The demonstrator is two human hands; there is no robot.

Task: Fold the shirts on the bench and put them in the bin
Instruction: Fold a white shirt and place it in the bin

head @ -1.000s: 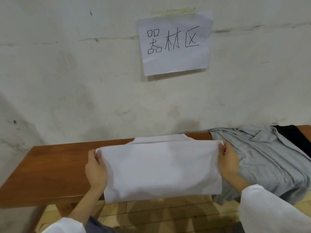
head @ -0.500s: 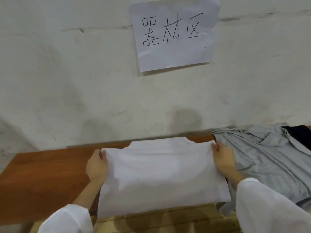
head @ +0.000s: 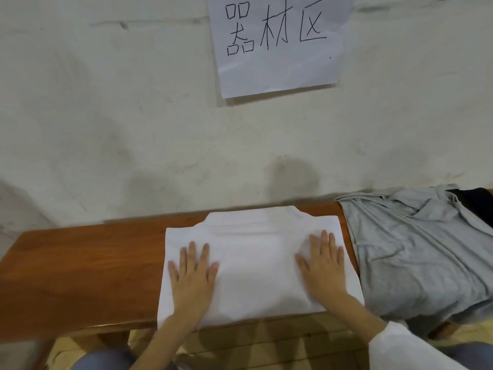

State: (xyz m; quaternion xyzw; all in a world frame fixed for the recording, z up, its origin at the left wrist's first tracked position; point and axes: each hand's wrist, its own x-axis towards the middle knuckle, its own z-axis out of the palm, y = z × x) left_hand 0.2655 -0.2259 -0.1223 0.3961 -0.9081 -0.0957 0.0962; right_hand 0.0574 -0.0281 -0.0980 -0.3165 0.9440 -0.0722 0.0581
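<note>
A folded white shirt (head: 253, 252) lies flat on the brown wooden bench (head: 80, 268), its collar toward the wall. My left hand (head: 193, 273) presses flat on the shirt's left half with fingers spread. My right hand (head: 322, 268) lies flat on the right half, fingers straight. A rumpled grey shirt (head: 416, 252) lies unfolded on the bench just right of the white one. A dark garment (head: 474, 206) shows at the far right behind it. No bin is in view.
A pale plaster wall (head: 133, 116) stands right behind the bench, with a paper sign (head: 277, 41) bearing handwritten characters. Wood-look floor (head: 266, 345) shows below the bench's front edge. The bench's left part is bare wood.
Both hands held the white shirt's folded edge up by its corners; they have laid it down on the bench and now press flat on top. The view has moved closer.
</note>
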